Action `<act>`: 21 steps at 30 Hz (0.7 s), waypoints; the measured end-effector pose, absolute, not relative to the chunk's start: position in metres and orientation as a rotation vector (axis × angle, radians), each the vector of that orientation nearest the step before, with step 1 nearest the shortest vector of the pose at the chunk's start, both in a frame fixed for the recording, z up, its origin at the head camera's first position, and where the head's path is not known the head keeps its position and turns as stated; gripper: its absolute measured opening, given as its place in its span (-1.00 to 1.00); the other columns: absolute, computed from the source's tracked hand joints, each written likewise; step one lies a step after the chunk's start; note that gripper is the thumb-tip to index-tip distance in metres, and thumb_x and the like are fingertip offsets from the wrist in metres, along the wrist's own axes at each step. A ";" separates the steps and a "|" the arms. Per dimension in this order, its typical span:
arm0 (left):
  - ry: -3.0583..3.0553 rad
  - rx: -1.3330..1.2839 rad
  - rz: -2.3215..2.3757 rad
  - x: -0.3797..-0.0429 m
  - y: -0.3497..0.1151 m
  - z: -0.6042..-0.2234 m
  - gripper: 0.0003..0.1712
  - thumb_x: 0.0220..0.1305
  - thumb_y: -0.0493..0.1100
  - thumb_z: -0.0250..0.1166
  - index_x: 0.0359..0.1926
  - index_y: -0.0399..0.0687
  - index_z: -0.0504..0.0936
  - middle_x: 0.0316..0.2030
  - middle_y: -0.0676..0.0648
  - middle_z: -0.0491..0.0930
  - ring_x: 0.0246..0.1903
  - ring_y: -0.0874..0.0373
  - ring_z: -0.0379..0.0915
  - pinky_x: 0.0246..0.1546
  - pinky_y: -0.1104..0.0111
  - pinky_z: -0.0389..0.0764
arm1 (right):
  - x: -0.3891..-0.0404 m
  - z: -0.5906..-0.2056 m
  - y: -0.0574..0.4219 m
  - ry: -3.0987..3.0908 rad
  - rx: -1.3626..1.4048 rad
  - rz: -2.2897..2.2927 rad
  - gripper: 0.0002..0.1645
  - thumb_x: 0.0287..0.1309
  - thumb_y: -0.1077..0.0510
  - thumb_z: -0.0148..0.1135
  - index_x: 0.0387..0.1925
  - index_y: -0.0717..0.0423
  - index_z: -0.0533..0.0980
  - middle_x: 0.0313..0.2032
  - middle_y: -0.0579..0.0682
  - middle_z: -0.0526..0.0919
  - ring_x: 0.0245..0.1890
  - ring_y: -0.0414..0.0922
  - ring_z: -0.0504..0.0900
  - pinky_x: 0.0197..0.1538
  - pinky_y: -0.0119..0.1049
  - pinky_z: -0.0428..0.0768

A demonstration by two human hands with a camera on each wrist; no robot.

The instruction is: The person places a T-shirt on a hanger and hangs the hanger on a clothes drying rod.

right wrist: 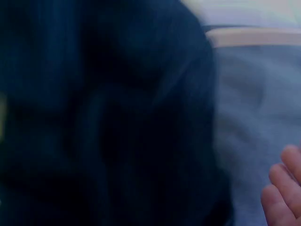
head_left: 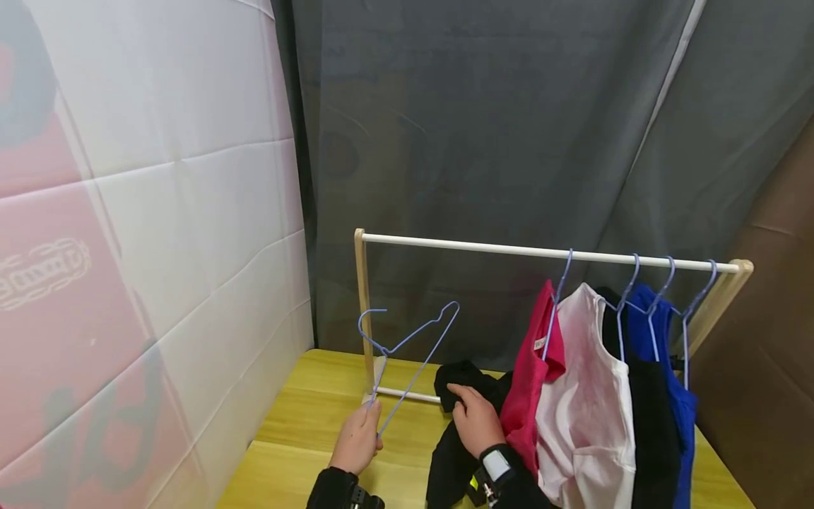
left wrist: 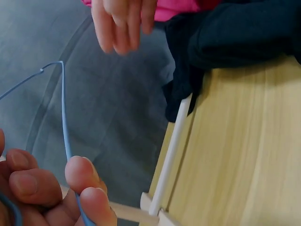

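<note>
My left hand (head_left: 358, 438) grips a thin blue clothes hanger (head_left: 417, 329) by its lower part, with the hook pointing up and to the left. In the left wrist view its wire (left wrist: 65, 108) runs between the thumb and fingers. My right hand (head_left: 477, 422) is beside a crumpled black garment (head_left: 445, 459), its fingers fairly straight with no cloth pinched in them. The left wrist view shows those fingers hanging loosely. Dark cloth (right wrist: 141, 117) fills most of the right wrist view, blurred, with fingertips at the lower right.
A small clothes rack with a white rail (head_left: 458, 245) stands at the back of the yellow wooden table (head_left: 280, 452). On its right side hang a red garment (head_left: 531, 389), a pale pink top (head_left: 581, 403), a black one (head_left: 655, 424) and a blue one (head_left: 685, 424). A white printed sheet (head_left: 191, 233) rises at left.
</note>
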State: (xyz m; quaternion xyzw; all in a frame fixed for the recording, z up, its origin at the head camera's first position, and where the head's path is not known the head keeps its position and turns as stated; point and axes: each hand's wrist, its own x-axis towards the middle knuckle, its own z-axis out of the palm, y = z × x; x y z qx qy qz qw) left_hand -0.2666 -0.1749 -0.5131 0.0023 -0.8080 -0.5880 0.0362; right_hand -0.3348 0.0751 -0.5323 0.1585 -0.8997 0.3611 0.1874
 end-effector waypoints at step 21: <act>-2.494 -0.002 -1.897 -0.261 -0.159 -0.534 -0.44 0.57 0.28 -0.12 -0.43 -0.02 0.30 -0.67 -0.08 0.52 -0.67 0.11 0.48 -0.62 0.38 0.34 | -0.373 -0.595 0.102 -2.855 0.363 0.515 -0.31 0.03 0.21 0.45 0.25 -0.10 0.51 -0.29 0.17 0.50 -0.67 0.03 0.44 -0.56 -0.04 0.46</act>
